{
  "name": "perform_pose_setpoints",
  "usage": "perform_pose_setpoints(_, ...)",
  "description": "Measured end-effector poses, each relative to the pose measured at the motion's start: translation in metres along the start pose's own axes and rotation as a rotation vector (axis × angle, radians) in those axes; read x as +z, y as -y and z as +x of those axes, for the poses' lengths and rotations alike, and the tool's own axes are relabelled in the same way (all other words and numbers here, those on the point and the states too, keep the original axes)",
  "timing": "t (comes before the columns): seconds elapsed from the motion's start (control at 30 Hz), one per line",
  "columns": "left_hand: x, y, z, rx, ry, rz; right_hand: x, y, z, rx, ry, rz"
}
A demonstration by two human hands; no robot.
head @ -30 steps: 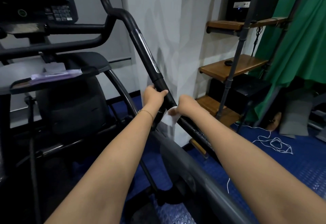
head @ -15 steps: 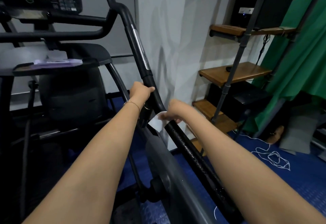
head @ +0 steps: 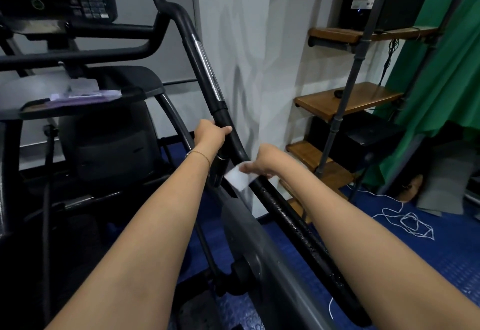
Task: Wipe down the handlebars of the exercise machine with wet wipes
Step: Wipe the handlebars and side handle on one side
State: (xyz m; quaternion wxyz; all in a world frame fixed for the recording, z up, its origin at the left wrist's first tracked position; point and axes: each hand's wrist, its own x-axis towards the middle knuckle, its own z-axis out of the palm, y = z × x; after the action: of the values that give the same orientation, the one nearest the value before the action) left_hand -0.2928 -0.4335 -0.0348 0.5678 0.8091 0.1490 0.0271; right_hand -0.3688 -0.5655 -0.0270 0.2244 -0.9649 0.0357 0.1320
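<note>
**A:** Head view: what's new?

**B:** Nearest us, the bar [head: 293, 223] shines wet. Above that, the right hand [head: 267, 165], fingers pinching the wipe [head: 237, 177] against the bar, has slipped a little away from the left hand [head: 209, 133], which stays curled round the bar higher up.

**A:** Meaning?

**B:** I'd judge the lower stretch done and the upper part left.

**A:** Obstacles?

**B:** The left hand covers its own patch, and the wall [head: 249, 44] sits close behind. Beyond: cord [head: 405, 222], pack [head: 85, 94], shelf [head: 348, 98].

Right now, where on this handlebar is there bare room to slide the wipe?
Free: the handlebar below the right hand, and from the left hand up to the chrome band. Crowded: between the hands, where the wipe sits.
</note>
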Motion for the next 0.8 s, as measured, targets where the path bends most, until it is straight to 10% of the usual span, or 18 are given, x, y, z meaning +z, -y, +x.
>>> perform_pose_setpoints(0.33, 0.006, 0.031, -0.044, 0.049, 0.011, -0.174, 0.005, -0.012, -0.023, -0.019, -0.042, -0.051)
perform_pose_setpoints(0.8, 0.0, 0.052, -0.134, -0.157, 0.58, -0.507, -0.005, -0.024, -0.07, -0.259, -0.268, 0.368)
